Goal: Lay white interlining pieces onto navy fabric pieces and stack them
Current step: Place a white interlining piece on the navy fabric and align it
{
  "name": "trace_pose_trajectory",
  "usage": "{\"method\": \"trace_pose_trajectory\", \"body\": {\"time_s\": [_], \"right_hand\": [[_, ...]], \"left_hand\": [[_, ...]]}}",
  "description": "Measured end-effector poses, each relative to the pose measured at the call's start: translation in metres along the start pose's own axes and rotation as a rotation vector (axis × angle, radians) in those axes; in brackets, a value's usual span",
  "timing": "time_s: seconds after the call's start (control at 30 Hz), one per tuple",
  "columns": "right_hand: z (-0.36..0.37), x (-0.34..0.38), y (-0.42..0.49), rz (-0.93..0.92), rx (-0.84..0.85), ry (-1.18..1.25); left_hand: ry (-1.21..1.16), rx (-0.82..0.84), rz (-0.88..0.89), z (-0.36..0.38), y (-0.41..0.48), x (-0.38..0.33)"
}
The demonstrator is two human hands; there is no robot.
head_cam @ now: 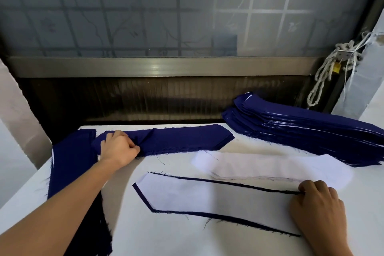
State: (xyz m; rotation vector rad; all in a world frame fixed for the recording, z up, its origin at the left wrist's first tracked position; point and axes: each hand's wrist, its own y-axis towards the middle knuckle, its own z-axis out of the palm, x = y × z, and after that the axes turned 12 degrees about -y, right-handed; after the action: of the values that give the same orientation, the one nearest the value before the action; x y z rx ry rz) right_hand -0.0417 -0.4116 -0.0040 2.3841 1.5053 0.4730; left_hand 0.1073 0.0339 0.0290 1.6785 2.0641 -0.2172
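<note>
1. You are holding your left hand [119,147] on the navy pile [182,138] at the far left of the table [166,239]; its fingers are curling tight on the top layer and bunching it, likely to peel one piece free of the rest
2. Your right hand [315,203] is sitting near right, fingertips curled together and pinching the far edge of the navy piece [143,198] lying in front of you; that grip is probably readying it for lifting
3. A white interlining [207,195] is covering that navy piece, leaving only a thin dark border showing, so this pair is looking ready for stacking
4. The loose interlining pile [270,167] is lying just beyond it, within easy reach of your right hand
5. The finished stack [311,129] is waiting at the far right, white edges showing between navy layers, while a further navy strip [70,164] is hanging over the table's left edge
</note>
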Motion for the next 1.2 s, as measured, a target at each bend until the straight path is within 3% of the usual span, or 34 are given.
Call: {"method": "trace_pose_trajectory", "body": {"time_s": [0.2, 0.53, 0.63, 0.73, 0.83, 0.93, 1.07, 1.2], "right_hand": [[-0.001, 0.000, 0.002, 0.011, 0.053, -0.041], [-0.002, 0.000, 0.000, 0.006, 0.032, -0.031], [-0.001, 0.001, 0.000, -0.003, 0.007, -0.034], [0.001, 0.002, 0.000, 0.006, -0.049, -0.039], [0.003, 0.002, -0.001, -0.012, -0.135, -0.029], [0.006, 0.001, -0.001, -0.078, -0.177, -0.059], [0.008, 0.002, -0.002, -0.121, -0.218, -0.081], [0.007, 0.004, -0.003, -0.174, -0.252, -0.062]], "left_hand": [[-0.124, 0.164, 0.032, -0.009, 0.002, 0.004], [-0.165, -0.170, 0.099, -0.014, -0.011, 0.022], [-0.441, -0.135, -0.006, -0.014, -0.019, 0.032], [-0.760, -0.227, -0.099, -0.016, -0.035, 0.025], [-1.059, -0.213, -0.098, -0.013, -0.058, 0.010], [-1.249, -0.116, -0.095, -0.001, -0.080, -0.006], [-1.556, 0.188, -0.194, 0.014, -0.096, -0.019], [-1.758, 0.414, -0.153, 0.004, -0.099, -0.013]]}}
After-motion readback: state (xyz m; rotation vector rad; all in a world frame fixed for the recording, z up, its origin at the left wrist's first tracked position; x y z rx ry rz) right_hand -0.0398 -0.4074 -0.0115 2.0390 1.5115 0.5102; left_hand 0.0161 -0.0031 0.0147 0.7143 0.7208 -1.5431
